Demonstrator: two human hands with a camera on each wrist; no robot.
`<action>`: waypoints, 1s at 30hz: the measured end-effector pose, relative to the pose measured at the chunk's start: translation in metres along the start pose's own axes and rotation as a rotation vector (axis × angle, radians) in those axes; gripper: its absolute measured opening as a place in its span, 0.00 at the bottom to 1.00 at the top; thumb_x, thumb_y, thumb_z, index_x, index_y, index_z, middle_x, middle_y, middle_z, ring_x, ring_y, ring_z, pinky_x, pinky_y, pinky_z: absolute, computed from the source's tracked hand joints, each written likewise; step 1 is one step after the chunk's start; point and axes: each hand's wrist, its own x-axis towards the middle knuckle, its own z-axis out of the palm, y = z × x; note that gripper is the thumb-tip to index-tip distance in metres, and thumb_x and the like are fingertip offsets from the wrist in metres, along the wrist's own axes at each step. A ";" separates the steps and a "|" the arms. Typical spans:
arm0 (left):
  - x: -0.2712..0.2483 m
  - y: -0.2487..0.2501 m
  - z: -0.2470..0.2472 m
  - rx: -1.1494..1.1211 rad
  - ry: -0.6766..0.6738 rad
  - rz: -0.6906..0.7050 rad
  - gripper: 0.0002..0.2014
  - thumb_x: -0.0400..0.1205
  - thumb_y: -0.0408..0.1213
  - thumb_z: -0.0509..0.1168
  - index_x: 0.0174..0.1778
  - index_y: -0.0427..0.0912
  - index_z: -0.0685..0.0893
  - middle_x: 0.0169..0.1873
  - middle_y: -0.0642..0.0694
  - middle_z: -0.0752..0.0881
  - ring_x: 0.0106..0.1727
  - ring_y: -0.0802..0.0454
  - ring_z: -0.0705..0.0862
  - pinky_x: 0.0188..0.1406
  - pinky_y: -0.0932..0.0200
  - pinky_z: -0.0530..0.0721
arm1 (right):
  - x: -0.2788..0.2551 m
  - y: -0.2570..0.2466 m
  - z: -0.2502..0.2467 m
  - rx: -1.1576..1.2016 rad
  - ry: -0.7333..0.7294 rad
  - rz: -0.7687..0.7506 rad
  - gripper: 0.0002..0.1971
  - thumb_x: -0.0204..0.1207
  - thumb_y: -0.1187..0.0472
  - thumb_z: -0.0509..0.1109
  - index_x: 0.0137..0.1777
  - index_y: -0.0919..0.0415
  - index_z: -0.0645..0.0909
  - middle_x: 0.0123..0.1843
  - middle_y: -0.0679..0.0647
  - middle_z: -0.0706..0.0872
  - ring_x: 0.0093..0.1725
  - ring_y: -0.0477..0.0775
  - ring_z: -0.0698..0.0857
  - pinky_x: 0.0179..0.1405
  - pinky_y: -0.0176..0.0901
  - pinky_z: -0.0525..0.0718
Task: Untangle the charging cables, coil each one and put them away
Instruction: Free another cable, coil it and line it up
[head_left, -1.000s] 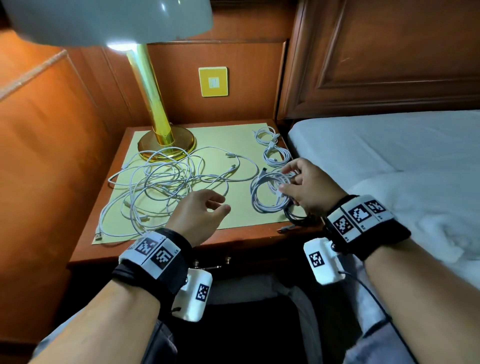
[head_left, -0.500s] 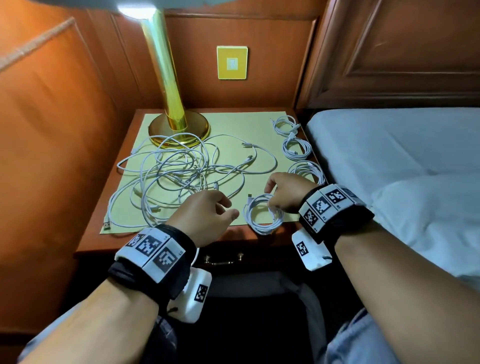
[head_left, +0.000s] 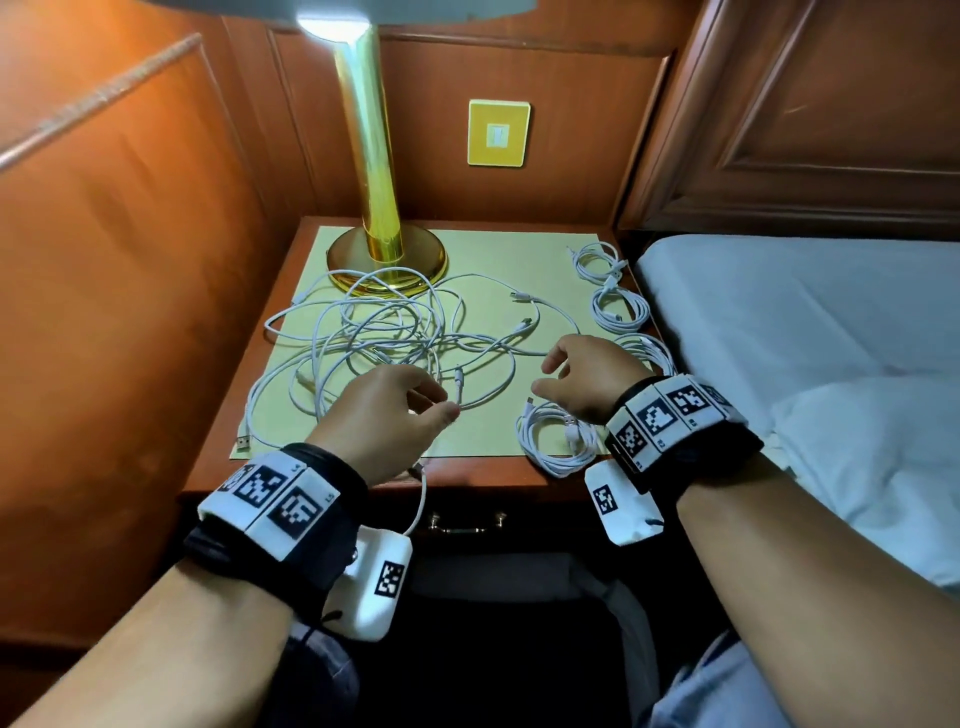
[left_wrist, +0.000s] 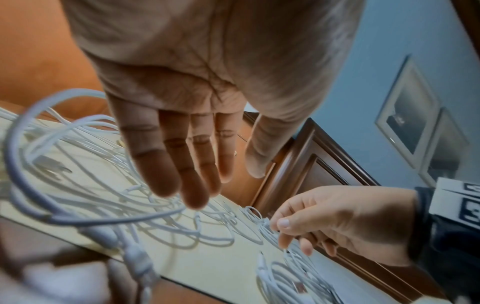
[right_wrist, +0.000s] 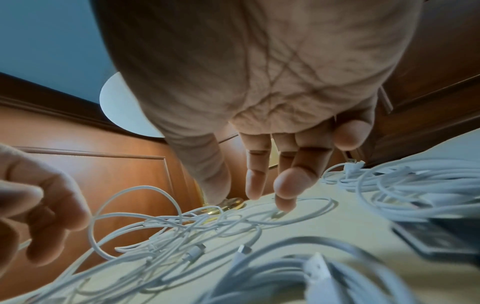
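A tangle of white charging cables (head_left: 384, 343) (left_wrist: 103, 185) (right_wrist: 182, 226) sprawls over the left and middle of the yellow mat (head_left: 483, 260). A freshly coiled cable (head_left: 556, 441) (left_wrist: 291, 283) lies at the mat's front right corner. Three more coils (head_left: 621, 312) line the right edge. My left hand (head_left: 441, 405) (left_wrist: 207, 174) hovers over the tangle's near side with straight fingers and holds nothing. My right hand (head_left: 545, 374) (right_wrist: 233, 193) hangs just beyond the new coil, fingers relaxed and empty, tips pointing at a cable loop.
A brass lamp (head_left: 387, 260) stands on the mat's back left, its base touched by the tangle. The wooden nightstand (head_left: 467, 478) has a drawer handle (head_left: 465, 522) below its front edge. Wood panelling closes the left and back. A white bed (head_left: 805, 322) borders the right.
My right hand carried a coil from the right edge to the mat's front right corner, let it go and lifted off. My left hand stayed over the tangle. The head view shifted closer.
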 end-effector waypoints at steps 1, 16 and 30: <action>0.000 -0.004 -0.006 0.006 0.030 0.000 0.07 0.81 0.48 0.72 0.47 0.49 0.88 0.41 0.55 0.89 0.41 0.55 0.89 0.36 0.59 0.81 | -0.001 -0.005 0.000 0.018 0.007 -0.014 0.13 0.79 0.45 0.70 0.57 0.50 0.78 0.58 0.49 0.83 0.56 0.55 0.84 0.64 0.55 0.81; -0.016 -0.073 -0.051 0.118 0.152 -0.159 0.11 0.75 0.44 0.78 0.35 0.46 0.84 0.33 0.53 0.87 0.36 0.56 0.84 0.35 0.56 0.79 | -0.019 -0.092 0.049 -0.144 -0.272 -0.287 0.16 0.74 0.51 0.77 0.41 0.67 0.86 0.43 0.61 0.91 0.41 0.56 0.88 0.38 0.45 0.84; -0.016 -0.084 -0.052 -0.238 0.196 -0.227 0.07 0.80 0.27 0.66 0.41 0.39 0.75 0.36 0.33 0.89 0.25 0.46 0.89 0.31 0.39 0.91 | -0.019 -0.118 0.072 -0.100 -0.198 -0.232 0.04 0.72 0.60 0.75 0.39 0.58 0.83 0.33 0.55 0.78 0.36 0.56 0.79 0.31 0.41 0.72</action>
